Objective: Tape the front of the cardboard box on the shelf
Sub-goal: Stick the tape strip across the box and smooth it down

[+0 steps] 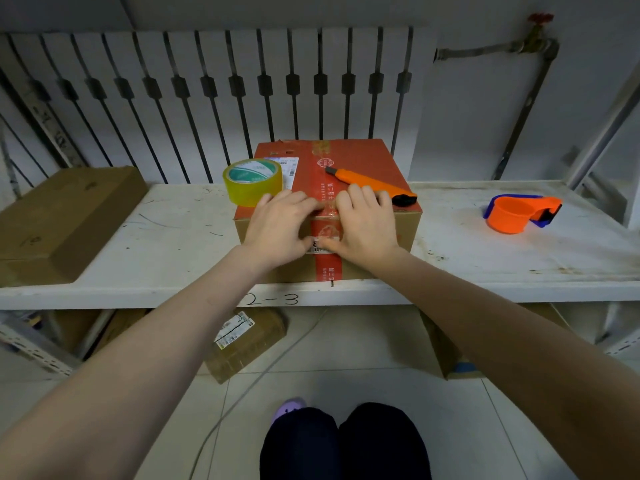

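Note:
A cardboard box point(360, 161) with a red top and brown sides stands at the front edge of the white shelf point(173, 237). A red printed tape strip point(327, 265) runs over its top and down its front. My left hand point(277, 230) and my right hand point(363, 226) lie flat over the box's front top edge, on either side of the strip. Fingers rest on top, and the thumbs press the front face near a clear shiny tape piece. A yellow tape roll point(252, 181) and an orange utility knife point(372, 183) lie on the box top.
An orange and blue tape dispenser point(519, 213) sits on the shelf at the right. A flat brown box point(62, 220) lies at the left. Below the shelf, more cardboard boxes point(246, 341) rest on the tiled floor. A radiator stands behind the shelf.

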Demonstrator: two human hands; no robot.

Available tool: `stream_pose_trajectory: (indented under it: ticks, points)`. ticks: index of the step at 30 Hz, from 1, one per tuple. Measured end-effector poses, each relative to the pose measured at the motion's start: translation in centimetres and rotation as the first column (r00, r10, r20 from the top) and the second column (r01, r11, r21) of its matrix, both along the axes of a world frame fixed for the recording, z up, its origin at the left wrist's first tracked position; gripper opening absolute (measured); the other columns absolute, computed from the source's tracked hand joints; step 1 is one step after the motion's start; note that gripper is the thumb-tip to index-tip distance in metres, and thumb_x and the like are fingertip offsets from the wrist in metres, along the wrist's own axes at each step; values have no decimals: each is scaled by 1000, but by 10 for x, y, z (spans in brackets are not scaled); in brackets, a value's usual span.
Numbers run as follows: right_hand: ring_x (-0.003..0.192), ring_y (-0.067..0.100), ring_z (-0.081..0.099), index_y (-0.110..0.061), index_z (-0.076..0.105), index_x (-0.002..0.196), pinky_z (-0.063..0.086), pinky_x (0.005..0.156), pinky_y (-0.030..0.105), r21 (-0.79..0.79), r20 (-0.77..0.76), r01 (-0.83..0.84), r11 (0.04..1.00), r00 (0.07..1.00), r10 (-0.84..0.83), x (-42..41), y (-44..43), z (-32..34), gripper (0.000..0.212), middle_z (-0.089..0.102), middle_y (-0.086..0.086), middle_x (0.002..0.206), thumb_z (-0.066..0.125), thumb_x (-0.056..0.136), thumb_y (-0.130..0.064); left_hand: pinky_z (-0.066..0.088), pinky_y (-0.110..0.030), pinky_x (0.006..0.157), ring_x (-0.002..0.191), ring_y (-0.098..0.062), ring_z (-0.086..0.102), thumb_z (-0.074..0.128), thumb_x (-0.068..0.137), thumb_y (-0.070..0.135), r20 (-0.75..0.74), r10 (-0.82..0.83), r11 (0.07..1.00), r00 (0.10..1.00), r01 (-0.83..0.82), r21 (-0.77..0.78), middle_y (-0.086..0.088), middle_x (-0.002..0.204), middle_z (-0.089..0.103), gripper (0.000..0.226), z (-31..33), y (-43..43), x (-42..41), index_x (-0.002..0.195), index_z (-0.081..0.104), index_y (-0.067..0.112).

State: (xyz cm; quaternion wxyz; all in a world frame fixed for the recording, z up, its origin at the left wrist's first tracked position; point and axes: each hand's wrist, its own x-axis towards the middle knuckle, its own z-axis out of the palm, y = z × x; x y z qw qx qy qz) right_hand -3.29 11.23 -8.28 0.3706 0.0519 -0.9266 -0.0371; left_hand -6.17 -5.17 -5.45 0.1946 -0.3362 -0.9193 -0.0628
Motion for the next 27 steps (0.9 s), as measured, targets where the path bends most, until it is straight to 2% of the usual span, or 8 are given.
stream_pose_trajectory:
  ticks: [7, 10, 13, 16, 18, 21, 24, 27]
  points:
    - [89, 26, 58, -12, 54, 95, 44, 79, 38, 174, 95, -78, 982, 994, 62, 5, 16, 7, 71, 62, 6, 96, 83, 47, -55, 36, -38, 89, 108, -22, 49, 71, 72, 39, 18, 61, 997, 998, -62, 49, 1, 109, 57, 49, 0, 13, 0, 116, 57, 21]
    - [86, 25, 59, -12, 58, 93, 42, 79, 37, 130, 102, -102, 986, 991, 89, 5, 19, 11, 65, 63, 5, 93, 84, 48, -50, 35, -38, 89, 108, -23, 49, 73, 72, 38, -1, 86, 995, 996, -86, 46, 0, 109, 57, 47, 0, 19, 3, 112, 57, 20]
    - [86, 25, 60, -14, 62, 94, 41, 82, 39, 65, 129, -151, 986, 981, 142, 5, 24, 16, 50, 65, 4, 91, 82, 58, -43, 35, -38, 88, 107, -23, 49, 73, 72, 35, 4, 91, 994, 996, -91, 60, 0, 108, 58, 44, 1, 20, 2, 111, 59, 20]
    - [96, 25, 60, -17, 64, 102, 38, 89, 40, 13, 232, -183, 983, 957, 175, 7, 30, 28, 39, 65, 3, 100, 75, 71, -38, 40, -39, 86, 103, -24, 51, 74, 73, 34, 55, 68, 994, 996, -73, 84, 0, 105, 61, 43, 5, 17, -3, 112, 63, 20]
    - [103, 22, 58, -21, 62, 107, 35, 93, 38, 23, 295, -179, 984, 941, 164, 8, 30, 34, 41, 63, 0, 106, 69, 75, -47, 44, -39, 84, 101, -24, 52, 73, 74, 30, 91, 41, 994, 995, -50, 98, -2, 104, 62, 41, 8, 15, -4, 113, 64, 18]
    - [98, 21, 58, -20, 61, 100, 36, 90, 38, 41, 269, -105, 994, 959, 90, 7, 18, 35, 56, 63, 1, 101, 66, 67, -64, 47, -39, 84, 100, -24, 52, 71, 77, 24, 110, 20, 995, 994, -31, 92, -3, 105, 63, 40, 11, 13, -4, 116, 64, 17]
    - [98, 25, 58, -15, 62, 96, 38, 88, 39, -29, 229, -41, 999, 972, 46, 4, 7, 30, 54, 64, 5, 99, 68, 68, -61, 47, -41, 85, 101, -24, 51, 68, 79, 20, 119, 19, 997, 993, -28, 75, -3, 106, 63, 39, 13, 11, -6, 118, 63, 18]
    - [97, 27, 57, -15, 65, 97, 38, 88, 39, -75, 220, -56, 996, 973, 71, 4, 7, 28, 44, 64, 7, 99, 66, 75, -53, 47, -43, 86, 103, -24, 51, 66, 82, 23, 125, 16, 998, 992, -23, 61, -1, 108, 62, 37, 16, 10, -7, 118, 63, 20]
